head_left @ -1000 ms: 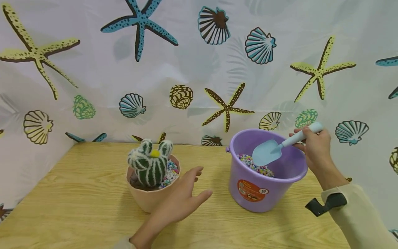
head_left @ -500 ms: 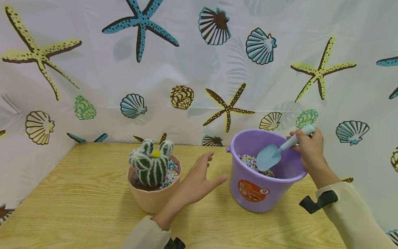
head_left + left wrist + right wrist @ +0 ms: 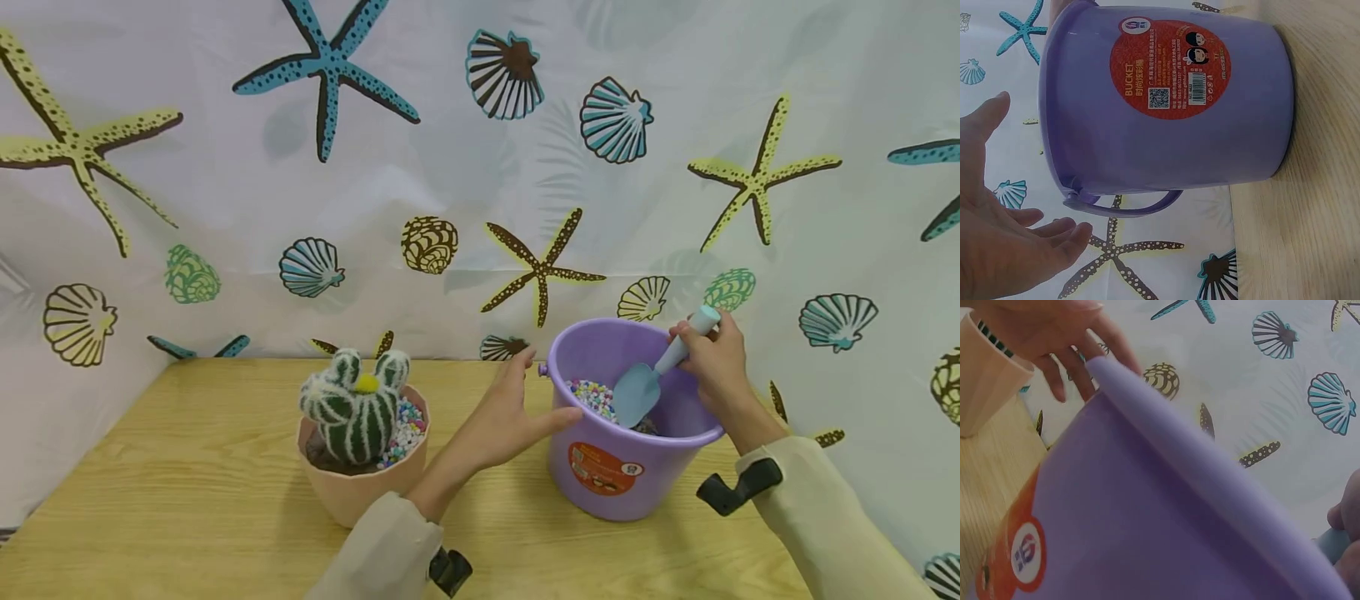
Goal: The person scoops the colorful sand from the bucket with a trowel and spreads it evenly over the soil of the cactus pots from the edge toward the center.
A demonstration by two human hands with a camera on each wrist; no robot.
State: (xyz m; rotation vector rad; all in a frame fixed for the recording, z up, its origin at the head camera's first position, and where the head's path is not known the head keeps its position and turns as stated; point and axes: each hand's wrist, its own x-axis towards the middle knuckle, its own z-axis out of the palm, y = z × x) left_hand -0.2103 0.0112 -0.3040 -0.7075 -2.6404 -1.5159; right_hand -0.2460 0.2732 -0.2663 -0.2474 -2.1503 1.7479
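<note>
A purple bucket with a red label stands on the table, with small multicoloured beads inside. My right hand grips the handle of a light blue scoop, whose blade points down into the bucket at the beads. Beside the bucket's left rim is my left hand, fingers and thumb spread, holding nothing. In the left wrist view those fingers lie close to the bucket's side handle. Further left sits a peach pot holding a knitted green cactus and more beads.
The wooden table carries the pot and the bucket. Behind it hangs a white cloth printed with starfish and shells, which also runs along both sides. My left forearm passes in front of the pot.
My left hand has moved right, from near the pot to the bucket's rim. My right hand has shifted left and tilted the scoop steeper, its blade lower in the bucket.
</note>
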